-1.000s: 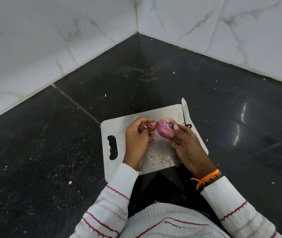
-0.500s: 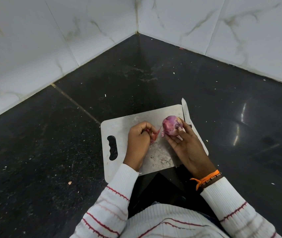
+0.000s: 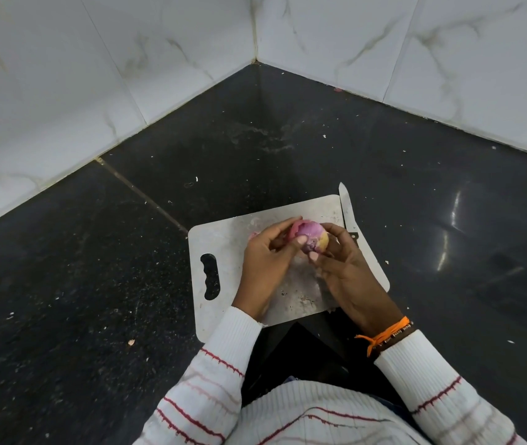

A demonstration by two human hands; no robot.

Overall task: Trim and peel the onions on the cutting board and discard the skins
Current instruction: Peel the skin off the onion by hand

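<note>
A purple-pink onion [image 3: 313, 239], partly peeled with a yellowish patch, is held above the grey cutting board [image 3: 223, 242]. My right hand [image 3: 342, 268] cups it from the right and below, fingers curled round it. My left hand [image 3: 265, 261] touches the onion's left side, thumb and fingers pinching a flap of pink skin [image 3: 296, 228] at the top. A small pink scrap of skin [image 3: 253, 235] lies on the board behind my left hand.
A knife [image 3: 347, 210] lies along the board's right edge, blade pointing away. The board has a handle slot [image 3: 211, 277] at its left. The black counter [image 3: 95, 284] runs to white tiled walls [image 3: 127, 59] meeting in a corner.
My left hand, earlier pulling a strip of skin away to the left, has come back to the onion and pinches skin at its top. The onion has turned in my right hand.
</note>
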